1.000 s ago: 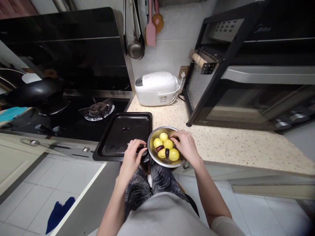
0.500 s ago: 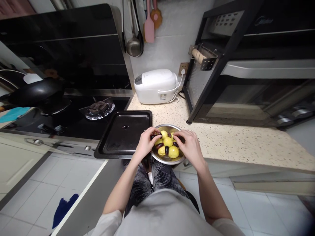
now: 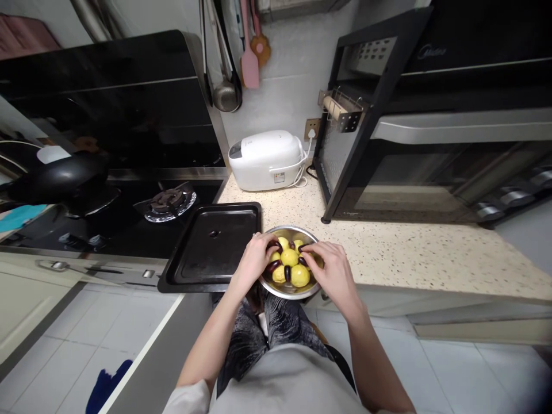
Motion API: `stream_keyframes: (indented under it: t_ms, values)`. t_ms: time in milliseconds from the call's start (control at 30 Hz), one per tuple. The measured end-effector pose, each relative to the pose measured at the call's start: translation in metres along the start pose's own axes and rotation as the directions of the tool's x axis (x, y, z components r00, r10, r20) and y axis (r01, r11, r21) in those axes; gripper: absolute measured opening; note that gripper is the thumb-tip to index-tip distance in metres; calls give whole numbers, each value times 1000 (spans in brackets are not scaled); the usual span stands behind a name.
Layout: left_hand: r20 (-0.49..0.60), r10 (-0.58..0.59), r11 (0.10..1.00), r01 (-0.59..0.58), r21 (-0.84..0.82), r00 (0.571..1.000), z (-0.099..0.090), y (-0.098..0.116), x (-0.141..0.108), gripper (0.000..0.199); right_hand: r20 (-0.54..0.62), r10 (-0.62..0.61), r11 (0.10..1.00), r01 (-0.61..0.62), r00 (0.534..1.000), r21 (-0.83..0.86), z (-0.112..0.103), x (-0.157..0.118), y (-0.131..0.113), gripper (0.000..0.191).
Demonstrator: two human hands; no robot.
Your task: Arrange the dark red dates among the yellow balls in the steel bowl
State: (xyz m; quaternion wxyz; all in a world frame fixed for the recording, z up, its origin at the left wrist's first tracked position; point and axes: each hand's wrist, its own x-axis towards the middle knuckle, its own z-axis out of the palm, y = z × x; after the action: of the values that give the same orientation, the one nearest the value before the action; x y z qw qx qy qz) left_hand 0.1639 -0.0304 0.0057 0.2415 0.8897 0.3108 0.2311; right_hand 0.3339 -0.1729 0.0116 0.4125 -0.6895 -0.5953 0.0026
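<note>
Left hand (image 3: 254, 253) has moved from the tray (image 3: 219, 259)'s side to the bowl (image 3: 284, 293). Nearest, a dark oval (image 3: 287, 273) points twelve-to-six; beyond, its fingertips pinch a second oval (image 3: 279, 247) at ten o'clock, the right hand (image 3: 334, 265)'s a third oval (image 3: 301, 248) at two.

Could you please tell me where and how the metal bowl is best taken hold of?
Grip the metal bowl probably at opposite sides of its rim, left and right, coming from above: it is round and upright, and yellow pieces occupy its middle.
</note>
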Motion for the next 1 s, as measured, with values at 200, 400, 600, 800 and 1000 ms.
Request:
stream_keyframes:
  t_ms: [200,400,600,800,1000]
  values:
    - [-66,10,996,-16,-86,998,-4,0,-1,21,-36,2,1000,-2,999,4,0,-3,2,17]
    - [-238,-8,970,-51,-239,971,-8,5,-11,11,-80,-3,1000,4,997,20,-2,-8,2,13]
    - [-230,-71,932,-18,-363,970,-5,2,-22,15,-82,10,1000,-7,997,30,0,-11,-1,16]
    - [-257,-83,911,-31,-410,963,4,-1,-21,24,-78,3,999,1,997,40,2,-12,-2,14]
    - [-251,-25,995,0,-98,968,10,-1,-18,17,-85,-10,999,13,996,38,1,-12,-2,14]
